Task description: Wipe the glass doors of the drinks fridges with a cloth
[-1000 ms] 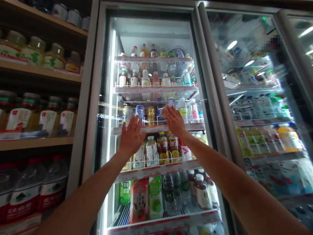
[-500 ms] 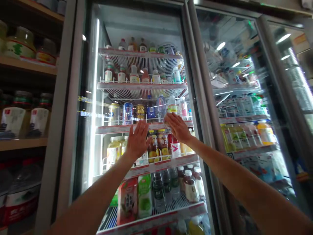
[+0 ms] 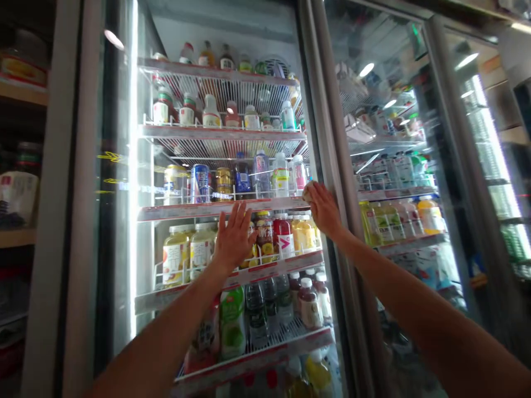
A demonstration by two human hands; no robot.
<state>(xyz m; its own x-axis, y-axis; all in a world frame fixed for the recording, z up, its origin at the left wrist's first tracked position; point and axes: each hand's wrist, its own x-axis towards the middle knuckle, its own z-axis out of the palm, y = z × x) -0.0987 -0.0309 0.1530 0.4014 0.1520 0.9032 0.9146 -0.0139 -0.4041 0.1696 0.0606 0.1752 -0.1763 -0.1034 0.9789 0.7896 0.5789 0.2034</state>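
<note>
A glass cooler door [image 3: 232, 30] stands closed in front of me, with reflections on its pane. My left hand [image 3: 234, 237] lies flat against the glass, fingers spread and holding nothing. Higher and to the right, my right hand [image 3: 326, 210] is at the pane's right side, close to the metal door frame [image 3: 332, 138]. Its fingers are together over a small pale cloth [image 3: 307, 193], mostly hidden under the hand. Behind the glass, the left hand covers part of a row of dark drink bottles [image 3: 265, 237].
Shelves inside hold bottles, cans and large jars [image 3: 175, 257]; a green carton [image 3: 232, 320] stands lower down. Another glass door [image 3: 385, 182] with drinks behind it is on the right. A wooden shelf [image 3: 22, 237] with jars stands at the left.
My right hand has moved right across the glass with the cloth, toward the door frame. My left hand stays flat on the pane. The view has shifted slightly to the right.
</note>
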